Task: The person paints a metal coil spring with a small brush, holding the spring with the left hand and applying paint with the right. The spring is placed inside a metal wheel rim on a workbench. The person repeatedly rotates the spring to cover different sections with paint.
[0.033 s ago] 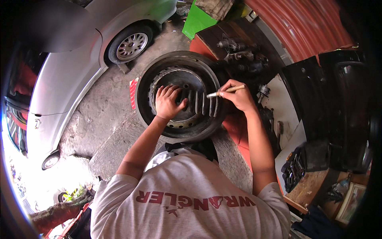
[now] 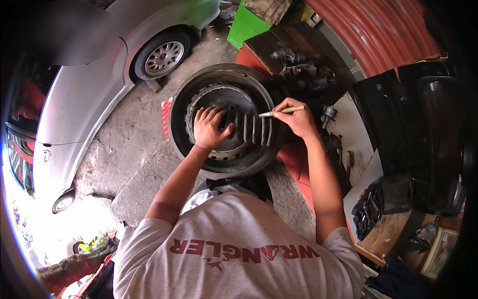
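Note:
A dark coil spring point(image 2: 255, 130) lies on its side across a black wheel with its tyre point(image 2: 226, 162). The fingers of my left hand point(image 2: 210, 128) curl over the spring's left end, with the thumb against the coils; what lies beneath the palm is hidden. On the right, my right hand point(image 2: 297, 119) pinches a paintbrush point(image 2: 284, 110) by its wooden handle. Its pale tip reaches left to the upper side of the coils, seemingly touching them.
A silver car point(image 2: 94, 89) stands at the left. Greasy metal parts point(image 2: 303, 70) sit on a wooden surface beyond the wheel, to the right. Black panels point(image 2: 393, 124) and a dark tray of tools point(image 2: 367, 212) are at the right, near a white board point(image 2: 351, 117).
The brush has shifted slightly, its tip a little farther up along the coils. My left hand and the spring have stayed in nearly the same place.

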Motion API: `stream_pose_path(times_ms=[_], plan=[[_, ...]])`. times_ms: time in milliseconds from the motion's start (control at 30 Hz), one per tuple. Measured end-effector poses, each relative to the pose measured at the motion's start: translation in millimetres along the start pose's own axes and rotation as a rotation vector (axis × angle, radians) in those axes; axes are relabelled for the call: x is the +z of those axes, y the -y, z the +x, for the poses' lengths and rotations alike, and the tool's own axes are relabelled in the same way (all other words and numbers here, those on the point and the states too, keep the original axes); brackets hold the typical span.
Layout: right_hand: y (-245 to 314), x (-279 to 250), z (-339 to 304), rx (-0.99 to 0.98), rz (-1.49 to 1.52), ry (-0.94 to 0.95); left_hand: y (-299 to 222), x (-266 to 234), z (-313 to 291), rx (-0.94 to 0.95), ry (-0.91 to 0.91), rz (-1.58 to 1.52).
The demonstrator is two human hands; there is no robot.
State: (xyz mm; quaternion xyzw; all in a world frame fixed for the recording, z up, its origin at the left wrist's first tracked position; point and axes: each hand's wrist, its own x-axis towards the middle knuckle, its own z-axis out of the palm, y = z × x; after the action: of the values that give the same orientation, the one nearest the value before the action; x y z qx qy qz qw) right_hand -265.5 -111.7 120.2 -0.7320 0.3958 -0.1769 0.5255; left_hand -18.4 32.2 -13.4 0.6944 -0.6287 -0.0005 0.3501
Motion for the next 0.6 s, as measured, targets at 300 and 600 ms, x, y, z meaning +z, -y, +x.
stream_pose_path(times_ms=[300, 600], plan=[[-4, -1, 9, -0.025, -0.110, -0.041, 4, 4, 6, 0.015, -0.032, -0.026], [-16, 0, 5, 0.011, 0.215, -0.027, 3, 4, 6, 0.019, -0.042, -0.024]])
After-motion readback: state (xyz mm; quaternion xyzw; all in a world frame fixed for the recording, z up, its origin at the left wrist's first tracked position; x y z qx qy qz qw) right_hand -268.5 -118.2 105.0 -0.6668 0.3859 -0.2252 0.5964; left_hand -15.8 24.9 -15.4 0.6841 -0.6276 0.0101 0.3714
